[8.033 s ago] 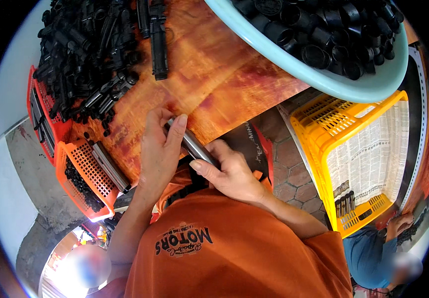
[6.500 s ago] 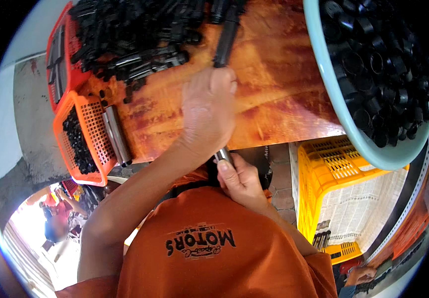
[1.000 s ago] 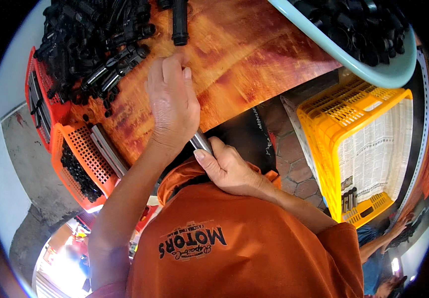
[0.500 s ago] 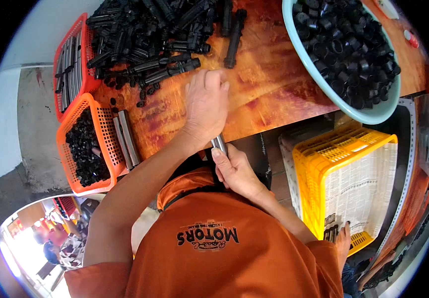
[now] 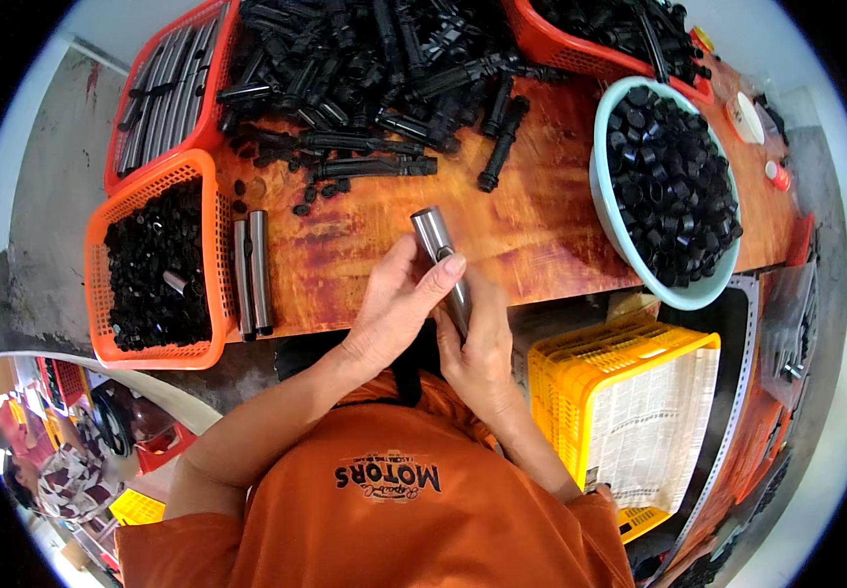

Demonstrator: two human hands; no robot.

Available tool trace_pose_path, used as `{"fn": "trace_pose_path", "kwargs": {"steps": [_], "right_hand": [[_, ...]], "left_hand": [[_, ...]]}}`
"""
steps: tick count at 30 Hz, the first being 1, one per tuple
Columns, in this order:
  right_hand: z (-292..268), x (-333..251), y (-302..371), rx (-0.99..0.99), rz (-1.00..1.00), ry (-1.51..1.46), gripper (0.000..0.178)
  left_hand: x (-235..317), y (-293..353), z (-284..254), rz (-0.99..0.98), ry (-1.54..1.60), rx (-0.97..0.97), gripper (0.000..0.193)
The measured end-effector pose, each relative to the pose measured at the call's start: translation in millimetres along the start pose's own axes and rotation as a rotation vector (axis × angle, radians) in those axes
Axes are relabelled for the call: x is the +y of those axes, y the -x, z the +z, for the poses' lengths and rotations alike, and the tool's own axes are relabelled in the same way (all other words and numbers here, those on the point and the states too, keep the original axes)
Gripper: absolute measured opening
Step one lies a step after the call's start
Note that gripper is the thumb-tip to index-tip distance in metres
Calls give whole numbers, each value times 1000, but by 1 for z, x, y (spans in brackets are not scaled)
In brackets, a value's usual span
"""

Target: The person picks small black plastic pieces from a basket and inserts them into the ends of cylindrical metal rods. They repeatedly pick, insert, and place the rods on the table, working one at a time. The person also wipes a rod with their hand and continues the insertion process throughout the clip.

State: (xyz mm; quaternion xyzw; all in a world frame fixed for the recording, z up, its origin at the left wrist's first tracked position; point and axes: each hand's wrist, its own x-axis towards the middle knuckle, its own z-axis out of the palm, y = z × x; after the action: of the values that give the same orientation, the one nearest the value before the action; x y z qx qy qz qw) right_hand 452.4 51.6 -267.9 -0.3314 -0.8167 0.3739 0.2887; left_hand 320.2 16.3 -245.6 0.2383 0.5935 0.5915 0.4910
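Between my two hands, a shiny metal tube (image 5: 430,227) tilts across the table's near edge, its far end showing a round rim. My left hand (image 5: 382,299) is closed on the tube from the left, its thumb laid over the upper side. Around the lower part my right hand (image 5: 482,333) is wrapped, hiding much of that end. A dark spot shows on the tube by the thumb. Two more metal tubes (image 5: 260,265) lie side by side on the wooden table (image 5: 345,235), left of my hands. Beyond them spreads a heap of black ribbed plastic pieces (image 5: 364,78).
An orange basket (image 5: 219,265) of small black parts and a red basket (image 5: 210,108) of metal tubes stand at left. At right are a pale blue basin (image 5: 629,240) of black caps and a yellow crate (image 5: 560,392) lined with newspaper. Another red basket (image 5: 560,44) stands at the back.
My left hand has come down off the tube's far end to its side, uncovering that end. The tube has risen over the table's edge. The view has shifted, showing more at the back.
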Motion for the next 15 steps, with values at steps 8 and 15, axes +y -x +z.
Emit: {"fn": "trace_pose_path", "kwargs": {"steps": [8, 15], "right_hand": [[20, -15, 5, -39, -27, -65, 55], [-6, -32, -17, -314, 3, -111, 67]], "left_hand": [[-26, -3, -24, 214, -251, 44, 23], [0, 11, -24, -21, 158, 93, 24]]}}
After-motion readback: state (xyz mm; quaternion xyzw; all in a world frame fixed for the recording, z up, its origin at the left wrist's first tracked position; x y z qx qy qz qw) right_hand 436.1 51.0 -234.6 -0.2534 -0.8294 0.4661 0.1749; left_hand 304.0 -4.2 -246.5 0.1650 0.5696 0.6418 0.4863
